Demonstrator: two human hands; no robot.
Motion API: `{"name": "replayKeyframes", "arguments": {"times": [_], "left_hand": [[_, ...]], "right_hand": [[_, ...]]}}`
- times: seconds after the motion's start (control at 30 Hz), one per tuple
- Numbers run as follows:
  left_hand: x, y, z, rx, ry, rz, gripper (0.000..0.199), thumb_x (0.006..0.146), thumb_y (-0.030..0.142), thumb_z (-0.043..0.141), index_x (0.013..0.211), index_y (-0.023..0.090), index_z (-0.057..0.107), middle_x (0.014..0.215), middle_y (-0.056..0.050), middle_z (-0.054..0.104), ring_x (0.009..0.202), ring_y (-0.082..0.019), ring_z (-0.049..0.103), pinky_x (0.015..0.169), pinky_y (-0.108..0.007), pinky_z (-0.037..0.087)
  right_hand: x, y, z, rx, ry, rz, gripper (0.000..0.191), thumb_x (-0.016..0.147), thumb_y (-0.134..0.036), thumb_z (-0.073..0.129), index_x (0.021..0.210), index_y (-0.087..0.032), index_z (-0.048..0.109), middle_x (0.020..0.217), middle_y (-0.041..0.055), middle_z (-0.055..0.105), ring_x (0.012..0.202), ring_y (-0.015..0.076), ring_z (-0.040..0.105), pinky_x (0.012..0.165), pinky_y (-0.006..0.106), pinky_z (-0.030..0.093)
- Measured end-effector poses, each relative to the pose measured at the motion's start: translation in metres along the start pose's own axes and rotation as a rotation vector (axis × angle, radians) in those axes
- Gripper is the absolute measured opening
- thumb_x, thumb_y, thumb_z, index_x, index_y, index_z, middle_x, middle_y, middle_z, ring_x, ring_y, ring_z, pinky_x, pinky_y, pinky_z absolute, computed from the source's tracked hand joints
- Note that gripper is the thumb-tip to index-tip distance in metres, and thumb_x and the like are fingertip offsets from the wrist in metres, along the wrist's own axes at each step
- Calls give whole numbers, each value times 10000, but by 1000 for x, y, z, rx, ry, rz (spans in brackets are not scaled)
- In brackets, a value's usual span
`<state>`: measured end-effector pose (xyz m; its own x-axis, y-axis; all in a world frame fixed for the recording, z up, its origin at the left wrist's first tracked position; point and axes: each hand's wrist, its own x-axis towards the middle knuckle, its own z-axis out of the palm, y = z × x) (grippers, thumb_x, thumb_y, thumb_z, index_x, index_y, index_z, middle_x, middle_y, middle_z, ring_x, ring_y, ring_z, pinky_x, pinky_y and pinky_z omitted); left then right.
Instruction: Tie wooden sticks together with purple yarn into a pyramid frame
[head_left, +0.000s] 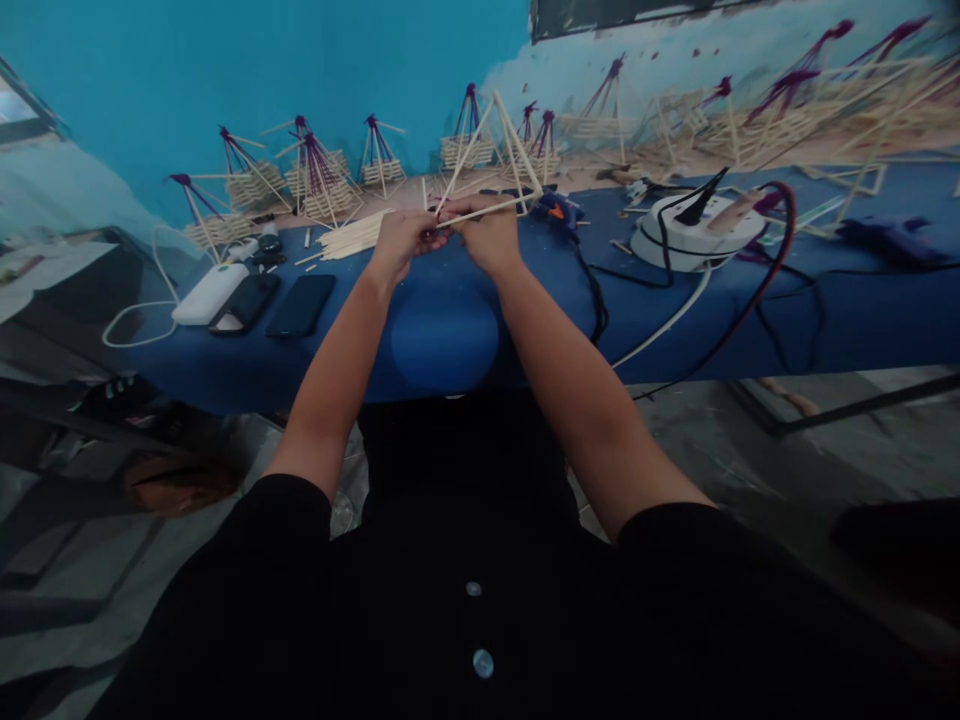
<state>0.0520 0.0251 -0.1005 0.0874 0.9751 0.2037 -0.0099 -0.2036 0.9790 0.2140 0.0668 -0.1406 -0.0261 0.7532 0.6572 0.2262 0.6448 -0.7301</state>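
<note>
Both my hands meet over the far part of the blue-covered table, at one corner of a pyramid-shaped frame of thin wooden sticks (519,143). My left hand (405,240) is closed in a pinch at that corner, where a bit of dark purple thread seems to show between the fingertips. My right hand (489,238) is closed around a bottom stick of the frame, its fingertips close to the left ones. The frame's peak points up and away from me. Just left of my left hand lies a bundle of loose wooden sticks (351,236). The exact fingertip contact is too small to make out.
Several stick models with purple thread tops (311,165) line the wall. A blue glue gun (562,210) lies right of my hands. Farther right are a round white power strip (675,240), cables and another glue gun (885,238). A dark phone (301,305) and white power bank (211,293) lie left.
</note>
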Motion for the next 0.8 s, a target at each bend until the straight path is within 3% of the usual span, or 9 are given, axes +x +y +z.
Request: {"name": "replayKeyframes", "arguments": {"times": [0.1, 0.23, 0.33, 0.47, 0.7, 0.8], "left_hand": [[2, -2, 0, -1, 19, 12, 163, 900, 90, 700, 764, 162, 753, 720, -12, 762, 659, -90, 711, 723, -204, 606], [5, -4, -1, -16, 64, 6, 210, 927, 116, 708, 726, 179, 719, 649, 4, 700, 649, -99, 709, 682, -199, 596], [6, -4, -1, -26, 105, 34, 209, 902, 134, 752, 712, 191, 685, 655, 11, 703, 658, -106, 725, 693, -200, 603], [4, -1, 1, -24, 127, 20, 198, 907, 97, 711, 736, 195, 703, 646, 12, 711, 659, -103, 725, 672, -176, 591], [2, 1, 1, -49, 131, -20, 293, 956, 70, 670, 699, 200, 720, 633, 7, 703, 634, -100, 692, 679, -199, 595], [1, 2, 1, -51, 122, -19, 308, 957, 45, 649, 692, 192, 708, 615, 7, 690, 610, -102, 669, 635, -198, 575]], "right_hand": [[2, 3, 1, 6, 37, 16, 160, 887, -365, 865, 827, -225, 816, 879, 60, 820, 770, 241, 770, 845, 470, 721], [5, 9, 4, 34, 85, -10, 28, 830, -222, 812, 848, -205, 824, 928, 83, 838, 859, 269, 805, 942, 511, 714], [4, 9, 5, 13, 83, -34, 51, 824, -224, 807, 860, -196, 831, 944, 79, 840, 975, 290, 826, 1017, 521, 692], [1, 4, 4, -27, 77, -42, 82, 843, -200, 796, 907, -217, 845, 943, 52, 842, 982, 273, 826, 1027, 500, 686], [0, -2, 1, -70, 48, -81, 131, 845, -150, 833, 896, -271, 825, 1223, 85, 858, 1158, 274, 809, 1088, 466, 683], [0, 0, 3, -38, 26, -104, 178, 819, -96, 805, 886, -261, 815, 1188, 91, 866, 1151, 279, 816, 1123, 493, 668]]}}
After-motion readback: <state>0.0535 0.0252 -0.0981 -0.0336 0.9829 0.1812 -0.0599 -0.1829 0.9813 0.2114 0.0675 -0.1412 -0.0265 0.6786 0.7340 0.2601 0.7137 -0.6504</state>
